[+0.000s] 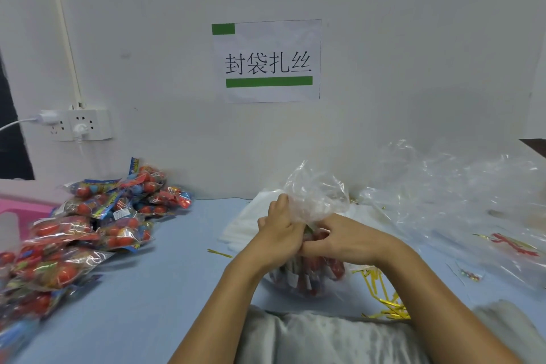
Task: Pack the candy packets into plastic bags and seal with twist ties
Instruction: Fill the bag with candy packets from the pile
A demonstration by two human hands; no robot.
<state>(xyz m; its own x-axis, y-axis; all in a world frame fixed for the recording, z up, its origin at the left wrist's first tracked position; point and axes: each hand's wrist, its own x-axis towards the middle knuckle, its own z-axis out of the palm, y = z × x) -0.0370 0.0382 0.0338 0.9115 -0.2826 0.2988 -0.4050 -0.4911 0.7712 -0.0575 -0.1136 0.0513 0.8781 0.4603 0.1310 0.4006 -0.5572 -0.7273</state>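
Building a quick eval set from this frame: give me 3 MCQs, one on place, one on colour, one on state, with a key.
1. Where is the pile of unpacked candy packets?
A. on the person's left
B. on the person's right
C. on the wall

2. What colour are the loose twist ties on the table?
A. blue
B. gold
C. black

3. What are the left hand and right hand doing?
A. resting flat on the table
B. both gripping the neck of the filled bag
C. holding the wall sign

Key:
1 A, the pile sits at the left edge of the table.
2 B, the ties by the right forearm shine gold.
3 B, both hands' fingers curl round the gathered plastic above the candy.
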